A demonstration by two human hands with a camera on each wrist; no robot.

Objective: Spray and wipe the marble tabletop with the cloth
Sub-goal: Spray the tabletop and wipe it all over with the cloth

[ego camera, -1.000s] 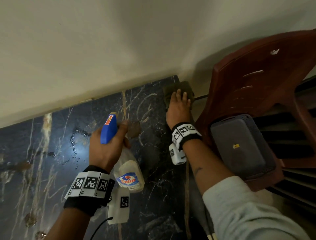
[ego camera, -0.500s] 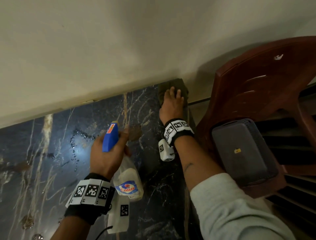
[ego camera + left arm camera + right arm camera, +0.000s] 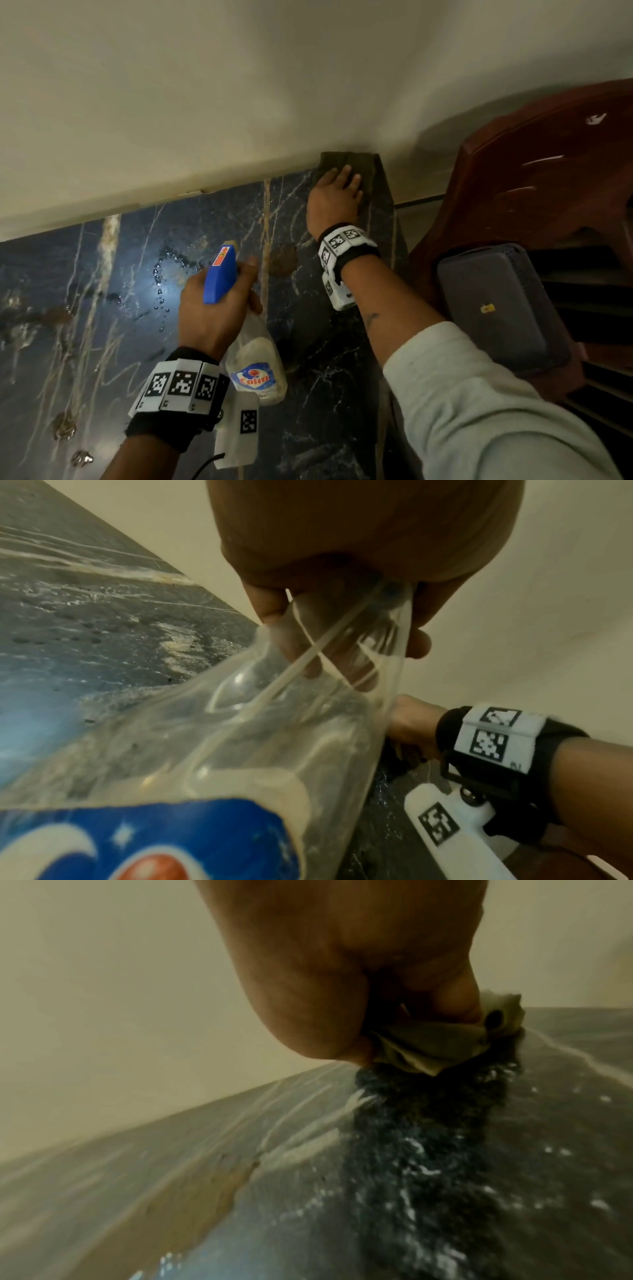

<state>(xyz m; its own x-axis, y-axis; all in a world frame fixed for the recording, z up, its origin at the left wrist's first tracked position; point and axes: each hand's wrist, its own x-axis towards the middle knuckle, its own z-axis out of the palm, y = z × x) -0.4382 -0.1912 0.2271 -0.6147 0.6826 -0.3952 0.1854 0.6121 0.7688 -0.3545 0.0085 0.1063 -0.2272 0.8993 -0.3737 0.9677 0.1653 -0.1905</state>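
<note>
Nearest the camera, left hand (image 3: pixel 214 318) held above the table (image 3: pixel 113 342); fingers (image 3: pixel 270 607) wrapped around the neck of the spray bottle (image 3: pixel 255 363), thumb on the far side of the neck; grasp firm. Bottle clear plastic with a blue trigger head (image 3: pixel 221 274) pointing away toward the wall, blue-and-red label (image 3: pixel 143 842) at the lower body; dip tube visible inside through the left wrist view; bottle body hangs tilted below the hand, off the surface.

Table is dark blue-black marble with pale and tan veins; a patch of droplets (image 3: pixel 164 274) lies just left of the trigger head, under a bright reflection; brownish spot (image 3: pixel 282 260) between the two hands.

Further out, right hand (image 3: pixel 334 202) flat, palm down on the cloth (image 3: pixel 346 164); fingers extended and pressing it, not clenched; right wrist view shows the cloth (image 3: pixel 435 1045) bunched under the palm heel, with a dark wet streak (image 3: pixel 421 1150) on the marble behind it. Cloth dark olive, located at the table's far right corner, touching the wall (image 3: pixel 239 85). Grey sleeve (image 3: pixel 479 404) on the right forearm; marker bands on both wrists.

Right of the table, a reddish-brown plastic chair (image 3: pixel 548 178), with a grey basket (image 3: pixel 496 308) upside down on its seat.
</note>
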